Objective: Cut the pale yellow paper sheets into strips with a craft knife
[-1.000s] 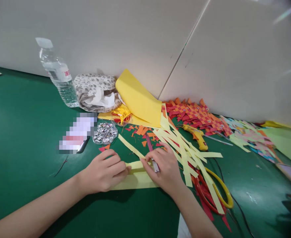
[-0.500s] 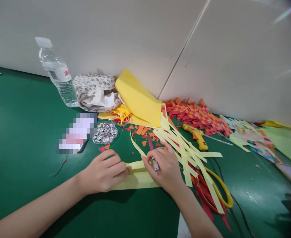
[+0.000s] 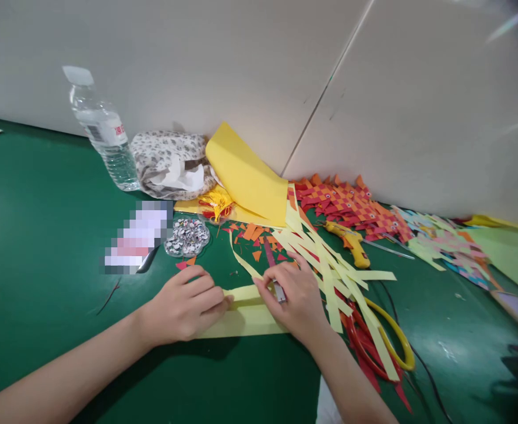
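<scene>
Pale grey wall panels (image 3: pixel 175 59) back a glossy green tabletop (image 3: pixel 29 235) spread with craft supplies. At left, a clear plastic water bottle (image 3: pixel 114 150) stands near the wall; a clear plastic tray of small black-and-white discs (image 3: pixel 186 237) sits beyond the worker's bare left hand (image 3: pixel 186 309), whose curled fingers pinch the upper edge of a pale-yellow paper sheet (image 3: pixel 250 323) lying between both hands. Over the past second, the free end of a slender pale-yellow paper strip (image 3: pixel 242 259) has swung right as the right hand (image 3: pixel 296 300) edged the same way, suggesting slight headway in working the strip along. Its thumb and forefinger close on the strip, a maroon-handled craft knife (image 3: pixel 269 253) tucked beneath. Farther right lie loose pale-yellow strips (image 3: pixel 329 262) and a yellow glue gun (image 3: pixel 351 241).
</scene>
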`<state>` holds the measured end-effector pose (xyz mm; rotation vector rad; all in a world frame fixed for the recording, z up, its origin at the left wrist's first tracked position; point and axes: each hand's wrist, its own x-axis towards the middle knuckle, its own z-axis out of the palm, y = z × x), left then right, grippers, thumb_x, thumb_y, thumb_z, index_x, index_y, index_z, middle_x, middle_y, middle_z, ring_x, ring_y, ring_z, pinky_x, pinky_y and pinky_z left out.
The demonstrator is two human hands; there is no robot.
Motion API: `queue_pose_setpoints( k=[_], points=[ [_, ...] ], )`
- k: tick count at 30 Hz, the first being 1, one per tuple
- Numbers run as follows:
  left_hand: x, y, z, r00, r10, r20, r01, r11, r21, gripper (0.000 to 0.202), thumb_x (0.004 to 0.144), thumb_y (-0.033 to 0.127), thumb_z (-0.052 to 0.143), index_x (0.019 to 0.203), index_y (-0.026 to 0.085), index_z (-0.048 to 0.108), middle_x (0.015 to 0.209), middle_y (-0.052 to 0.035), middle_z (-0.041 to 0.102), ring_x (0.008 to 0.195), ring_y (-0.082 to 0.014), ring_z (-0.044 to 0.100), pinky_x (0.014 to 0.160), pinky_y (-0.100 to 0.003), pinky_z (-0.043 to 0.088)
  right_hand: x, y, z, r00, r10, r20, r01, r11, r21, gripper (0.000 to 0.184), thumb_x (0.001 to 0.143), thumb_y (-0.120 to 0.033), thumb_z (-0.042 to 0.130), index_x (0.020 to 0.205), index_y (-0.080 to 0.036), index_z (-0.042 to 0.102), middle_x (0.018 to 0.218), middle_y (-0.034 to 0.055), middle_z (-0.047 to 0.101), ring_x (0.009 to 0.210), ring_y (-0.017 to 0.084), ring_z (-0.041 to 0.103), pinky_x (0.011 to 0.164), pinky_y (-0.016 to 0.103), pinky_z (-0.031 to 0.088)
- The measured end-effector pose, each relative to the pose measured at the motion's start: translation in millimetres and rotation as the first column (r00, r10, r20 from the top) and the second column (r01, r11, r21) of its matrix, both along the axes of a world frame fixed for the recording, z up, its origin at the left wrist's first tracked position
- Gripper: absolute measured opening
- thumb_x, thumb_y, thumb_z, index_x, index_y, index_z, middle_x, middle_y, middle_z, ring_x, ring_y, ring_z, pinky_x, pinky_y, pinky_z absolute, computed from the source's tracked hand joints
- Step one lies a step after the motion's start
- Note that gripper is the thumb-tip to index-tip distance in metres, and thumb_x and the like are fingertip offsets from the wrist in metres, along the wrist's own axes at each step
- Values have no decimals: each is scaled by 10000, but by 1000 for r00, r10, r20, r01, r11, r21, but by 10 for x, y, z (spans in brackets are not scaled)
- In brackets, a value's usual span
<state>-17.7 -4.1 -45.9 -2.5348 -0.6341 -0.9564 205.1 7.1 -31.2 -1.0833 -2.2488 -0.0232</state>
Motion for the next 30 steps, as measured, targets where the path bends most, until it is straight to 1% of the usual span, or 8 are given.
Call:
queue_pose_setpoints(
  k=[5, 8, 11, 14, 20, 22, 27, 30],
  points=[
    [-29, 45, -18, 998, 59, -2, -59, 997, -40, 166, 872, 118, 581, 731, 184, 635, 597, 31, 552, 600, -134, 438, 684, -315, 367, 45, 2, 34, 982, -31, -187, 25, 999, -37, 144, 822, -240, 652, 785, -216, 515, 763, -3, 695, 698, 168, 632, 970, 432, 363],
    [-69, 106, -39, 994, 109, -13, -109, 974, -200, 150, 874, 174, 584, 742, 204, 649, 648, 14, 577, 625, -140, 472, 677, -312, 364, 96, 7, 59, 915, -120, -384, 71, 988, -140, 118, 905, -266, 537, 808, -218, 584, 826, 32, 714, 767, 187, 650, 887, 399, 426],
    [-113, 155, -59, 992, 128, -12, -122, 902, -415, 101, 862, 215, 590, 797, 223, 668, 743, 3, 620, 681, -149, 536, 688, -310, 373, 156, 37, 61, 757, -233, -610, 64, 956, -286, 263, 963, -362, 420, 897, -223, 633, 780, 36, 717, 753, 193, 651, 737, 344, 479],
    [-139, 174, -66, 992, 122, -26, -116, 833, -541, 85, 857, 235, 595, 857, 246, 679, 800, 11, 656, 727, -160, 579, 693, -306, 386, 225, 96, 47, 559, -264, -786, -46, 936, -348, 376, 955, -475, 386, 967, -214, 656, 676, 22, 711, 641, 181, 638, 651, 320, 486],
    [-147, 180, -26, 989, 130, -73, -147, 774, -615, 152, 867, 263, 558, 796, 235, 689, 724, 16, 665, 667, -159, 593, 619, -286, 390, 322, 180, 45, 260, -376, -889, -85, 909, -409, 409, 826, -477, 596, 577, -164, 679, 436, 10, 588, 411, 114, 534, 390, 218, 368],
    [-147, 185, -8, 985, 144, -91, -169, 761, -626, 159, 866, 283, 559, 790, 232, 688, 718, 14, 667, 662, -163, 597, 613, -287, 394, 321, 179, 49, 260, -423, -868, -89, 885, -458, 385, 768, -441, 683, 504, -165, 638, 365, -14, 517, 359, 98, 489, 346, 201, 318],
    [-142, 192, 18, 979, 155, -135, -206, 746, -633, 178, 873, 311, 547, 786, 232, 681, 720, 12, 671, 678, -173, 607, 627, -296, 405, 271, 159, 32, 416, -469, -779, -253, 763, -595, 319, 681, -378, 791, 548, -165, 594, 400, -33, 545, 375, 72, 482, 367, 162, 344],
    [-139, 196, 19, 976, 157, -149, -216, 744, -632, 183, 876, 304, 540, 777, 230, 675, 716, 13, 673, 670, -174, 605, 622, -295, 402, 244, 165, -17, 424, -513, -746, -266, 717, -644, 361, 711, -395, 770, 555, -175, 531, 361, -50, 522, 321, 52, 431, 336, 144, 306]
  ],
)
